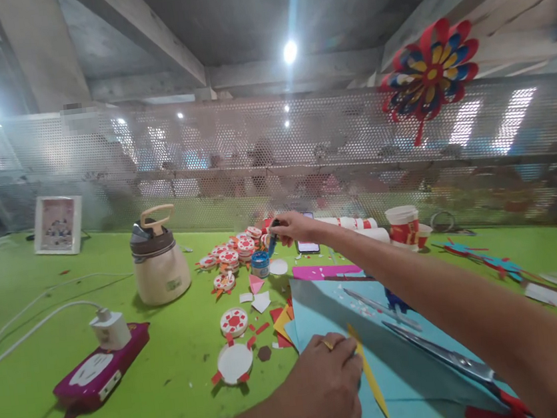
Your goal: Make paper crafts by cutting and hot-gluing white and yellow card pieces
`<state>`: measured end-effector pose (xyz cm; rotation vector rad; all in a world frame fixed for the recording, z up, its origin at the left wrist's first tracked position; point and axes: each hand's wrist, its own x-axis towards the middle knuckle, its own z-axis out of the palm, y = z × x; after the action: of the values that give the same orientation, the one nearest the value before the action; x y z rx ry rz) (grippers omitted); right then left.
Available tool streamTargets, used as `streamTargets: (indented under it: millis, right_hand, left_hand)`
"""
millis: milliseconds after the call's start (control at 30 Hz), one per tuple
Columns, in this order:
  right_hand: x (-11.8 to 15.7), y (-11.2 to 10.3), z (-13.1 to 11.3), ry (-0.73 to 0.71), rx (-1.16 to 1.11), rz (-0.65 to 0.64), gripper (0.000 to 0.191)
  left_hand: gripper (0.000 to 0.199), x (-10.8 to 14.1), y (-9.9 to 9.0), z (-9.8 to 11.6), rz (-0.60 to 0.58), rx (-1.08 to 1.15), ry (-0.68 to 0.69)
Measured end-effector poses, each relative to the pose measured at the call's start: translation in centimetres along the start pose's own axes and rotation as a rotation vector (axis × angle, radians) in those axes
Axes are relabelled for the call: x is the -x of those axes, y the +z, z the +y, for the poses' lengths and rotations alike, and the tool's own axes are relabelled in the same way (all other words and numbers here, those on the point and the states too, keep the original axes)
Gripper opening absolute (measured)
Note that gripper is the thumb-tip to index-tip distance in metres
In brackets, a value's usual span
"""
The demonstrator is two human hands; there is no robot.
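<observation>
My left hand [326,385] rests on light blue paper [402,369], fingers bent and pressed together at a yellow paper strip [372,379]; its fingertips are partly hidden. Farther off, my right hand [290,226] is closed around a slim blue tool [271,242] with a dark end, too small to identify surely. The tool is just above and beside a small blue jar [260,263]. A white round lid [278,267] lies beside the jar. Long scissors [446,354] and tweezers [380,308] lie on the blue paper under my right arm.
Red-patterned white discs [228,257] are piled left of the jar. A white disc with red tabs [235,363] lies nearer. A jug [161,269] and a purple power strip [100,370] stand left. Paper cups [403,227] and a phone [308,244] are behind my right arm.
</observation>
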<state>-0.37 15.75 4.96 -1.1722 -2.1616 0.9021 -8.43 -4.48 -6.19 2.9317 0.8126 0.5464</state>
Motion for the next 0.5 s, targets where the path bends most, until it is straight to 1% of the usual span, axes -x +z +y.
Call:
streamTargets:
  millis: [100, 233, 367, 433, 500]
  right_hand:
    - [-0.4, -0.3, 0.2, 0.035, -0.057, 0.083, 0.027]
    - [-1.1, 0.8, 0.4, 0.101, -0.125, 0.173, 0.030]
    - [-1.4, 2.1, 1.3, 0.185, -0.172, 0.210, 0.030]
    - [-1.4, 2.1, 1.9, 0.216, -0.187, 0.221, 0.029]
    - [-1.3, 1.5, 2.4, 0.233, -0.195, 0.233, 0.029]
  left_hand:
    - [0.032, 0.0, 0.1, 0.0, -0.004, 0.004, 0.002]
    - [0.033, 0.0, 0.4, -0.1, 0.009, 0.004, 0.004]
    - [0.035, 0.0, 0.5, -0.2, 0.009, 0.001, 0.010]
    - [0.036, -0.1, 0.4, -0.2, -0.006, -0.007, 0.013]
    - [0.036, -0.1, 0.3, -0.3, -0.014, -0.016, 0.014]
